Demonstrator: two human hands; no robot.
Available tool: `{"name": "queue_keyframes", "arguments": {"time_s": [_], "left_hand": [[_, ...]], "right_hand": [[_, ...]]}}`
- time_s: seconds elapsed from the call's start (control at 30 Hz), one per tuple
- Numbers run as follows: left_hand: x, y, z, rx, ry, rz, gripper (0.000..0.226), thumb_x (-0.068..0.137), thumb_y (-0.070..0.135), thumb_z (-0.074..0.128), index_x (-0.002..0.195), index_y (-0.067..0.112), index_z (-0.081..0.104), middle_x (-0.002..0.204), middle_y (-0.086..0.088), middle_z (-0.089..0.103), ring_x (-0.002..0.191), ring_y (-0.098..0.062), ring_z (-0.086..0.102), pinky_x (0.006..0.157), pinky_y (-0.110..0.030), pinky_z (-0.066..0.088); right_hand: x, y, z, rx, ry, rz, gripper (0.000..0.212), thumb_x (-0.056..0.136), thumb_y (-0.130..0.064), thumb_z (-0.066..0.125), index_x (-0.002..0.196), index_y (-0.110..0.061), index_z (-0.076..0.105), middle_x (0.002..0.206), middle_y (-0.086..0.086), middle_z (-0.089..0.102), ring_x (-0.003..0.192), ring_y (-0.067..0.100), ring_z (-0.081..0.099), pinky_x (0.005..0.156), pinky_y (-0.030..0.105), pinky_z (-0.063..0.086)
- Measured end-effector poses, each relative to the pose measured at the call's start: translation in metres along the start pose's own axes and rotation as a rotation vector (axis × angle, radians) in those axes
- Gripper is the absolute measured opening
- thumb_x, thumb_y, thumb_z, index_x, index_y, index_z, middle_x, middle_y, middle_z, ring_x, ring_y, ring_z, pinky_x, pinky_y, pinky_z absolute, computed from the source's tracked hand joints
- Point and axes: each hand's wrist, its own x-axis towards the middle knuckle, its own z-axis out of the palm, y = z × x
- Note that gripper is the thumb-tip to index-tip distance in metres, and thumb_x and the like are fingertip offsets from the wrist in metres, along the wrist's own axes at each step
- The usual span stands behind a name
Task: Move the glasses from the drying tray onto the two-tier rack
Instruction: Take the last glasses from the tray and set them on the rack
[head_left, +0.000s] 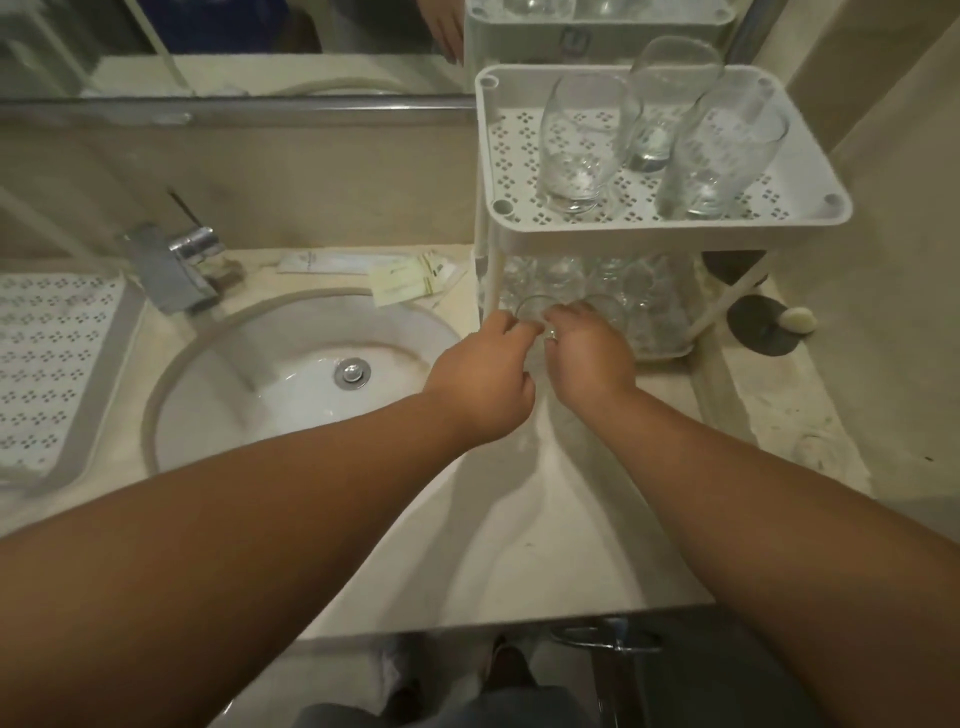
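1. Nearest the camera, two bare forearms reach up from the lower corners of the frame and meet at centre, above the pale surface (519, 545).
2. The left hand (480, 384) and the right hand (589, 353) sit just beside each other at the open front of the lower tier. Their fingers curl around the glass (535, 312), whose rim shows between them; which hand carries it cannot be told.
3. The two-tier rack (670, 228) stands at centre right. Its lower tier (660, 348) looks crowded with glasses, blurred behind the hands. Three tall glasses (587, 140) stand mouth-down on the perforated upper tier.
4. The drying tray (57, 364), at the left edge, shows only bare perforated plastic in its visible part; the rest is cut off by the frame.
5. Judged from this, the task looks nearly done: the glass at the hands may be the last, and only its seating on the lower tier appears to remain.
6. Between tray and rack lies a round white basin (291, 374) with a chrome tap (176, 265) behind it. Small paper sachets (405, 280) lie on the surface past the basin, and a dark dish holding a pale soap (800, 319) sits to the right of the rack.
7. Farthest off, across the top of the frame, a mirror (208, 47) reflects the rack's top.
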Motion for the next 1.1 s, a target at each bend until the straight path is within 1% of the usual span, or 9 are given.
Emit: {"name": "queue_keyframes", "arguments": {"time_s": [0.13, 0.2, 0.27, 0.43, 0.6, 0.7, 0.8, 0.93, 1.1], "left_hand": [[-0.005, -0.005, 0.016, -0.017, -0.044, -0.114, 0.054, 0.092, 0.026, 0.049, 0.145, 0.026, 0.040, 0.139, -0.001, 0.044, 0.108, -0.026, 0.060, 0.078, -0.037, 0.051], [-0.007, -0.008, 0.021, -0.040, -0.058, -0.142, 0.053, 0.092, 0.028, 0.049, 0.145, 0.026, 0.040, 0.138, -0.001, 0.044, 0.108, -0.025, 0.059, 0.079, -0.036, 0.050], [-0.008, -0.011, 0.023, -0.045, -0.063, -0.164, 0.054, 0.092, 0.028, 0.050, 0.145, 0.026, 0.040, 0.139, -0.001, 0.044, 0.110, -0.025, 0.058, 0.078, -0.035, 0.049], [-0.007, -0.017, 0.026, -0.076, -0.058, -0.202, 0.056, 0.092, 0.027, 0.050, 0.147, 0.024, 0.038, 0.138, -0.003, 0.044, 0.112, -0.026, 0.057, 0.076, -0.032, 0.042], [-0.007, -0.019, 0.027, -0.185, -0.027, -0.282, 0.057, 0.093, 0.025, 0.051, 0.148, 0.024, 0.037, 0.142, -0.004, 0.041, 0.112, -0.023, 0.056, 0.081, -0.028, 0.038], [-0.008, -0.017, 0.025, -0.237, -0.021, -0.297, 0.058, 0.092, 0.023, 0.051, 0.149, 0.024, 0.036, 0.145, -0.005, 0.040, 0.117, -0.022, 0.054, 0.084, -0.027, 0.038], [-0.009, -0.015, 0.021, -0.259, -0.002, -0.287, 0.061, 0.092, 0.022, 0.051, 0.150, 0.023, 0.034, 0.146, -0.005, 0.041, 0.120, -0.021, 0.052, 0.084, -0.026, 0.036], [-0.013, -0.010, 0.014, -0.293, 0.016, -0.250, 0.069, 0.090, 0.019, 0.053, 0.154, 0.024, 0.026, 0.144, -0.006, 0.042, 0.117, -0.020, 0.052, 0.083, -0.025, 0.036], [-0.024, -0.002, 0.004, -0.341, 0.066, -0.181, 0.082, 0.088, 0.016, 0.057, 0.157, 0.029, 0.015, 0.141, -0.008, 0.043, 0.117, -0.020, 0.051, 0.085, -0.026, 0.038]], "right_hand": [[0.007, 0.000, 0.015, 0.028, -0.025, 0.027, 0.025, 0.093, -0.017, 0.054, 0.118, -0.018, 0.060, 0.119, 0.006, 0.057, 0.101, 0.028, 0.059, 0.076, 0.031, 0.042], [0.009, -0.001, 0.019, 0.039, -0.044, 0.036, 0.024, 0.093, -0.018, 0.057, 0.117, -0.018, 0.061, 0.119, 0.006, 0.056, 0.100, 0.027, 0.059, 0.077, 0.032, 0.044], [0.012, -0.001, 0.022, 0.030, -0.061, 0.048, 0.022, 0.093, -0.018, 0.058, 0.115, -0.018, 0.062, 0.119, 0.006, 0.056, 0.099, 0.027, 0.060, 0.076, 0.032, 0.045], [0.018, -0.001, 0.026, 0.022, -0.085, 0.047, 0.018, 0.091, -0.015, 0.057, 0.107, -0.017, 0.064, 0.115, 0.006, 0.058, 0.097, 0.028, 0.060, 0.070, 0.029, 0.038], [0.017, -0.001, 0.028, 0.025, -0.075, 0.051, 0.010, 0.089, -0.012, 0.059, 0.096, -0.018, 0.062, 0.107, 0.004, 0.059, 0.085, 0.023, 0.057, 0.065, 0.026, 0.032], [0.013, -0.003, 0.027, 0.075, -0.041, 0.045, 0.010, 0.087, -0.009, 0.059, 0.089, -0.018, 0.058, 0.102, 0.004, 0.057, 0.078, 0.022, 0.053, 0.063, 0.027, 0.031], [0.005, -0.005, 0.021, 0.131, 0.038, 0.018, 0.006, 0.090, -0.011, 0.056, 0.092, -0.014, 0.061, 0.101, 0.006, 0.058, 0.077, 0.024, 0.053, 0.064, 0.028, 0.031], [-0.014, -0.011, 0.004, 0.140, 0.118, -0.029, 0.003, 0.089, -0.011, 0.061, 0.091, -0.013, 0.061, 0.097, 0.003, 0.058, 0.077, 0.025, 0.057, 0.063, 0.029, 0.031], [-0.049, -0.025, -0.029, 0.201, 0.196, -0.055, 0.013, 0.087, -0.010, 0.065, 0.084, -0.018, 0.055, 0.088, -0.006, 0.049, 0.073, 0.018, 0.049, 0.063, 0.030, 0.033]]}}
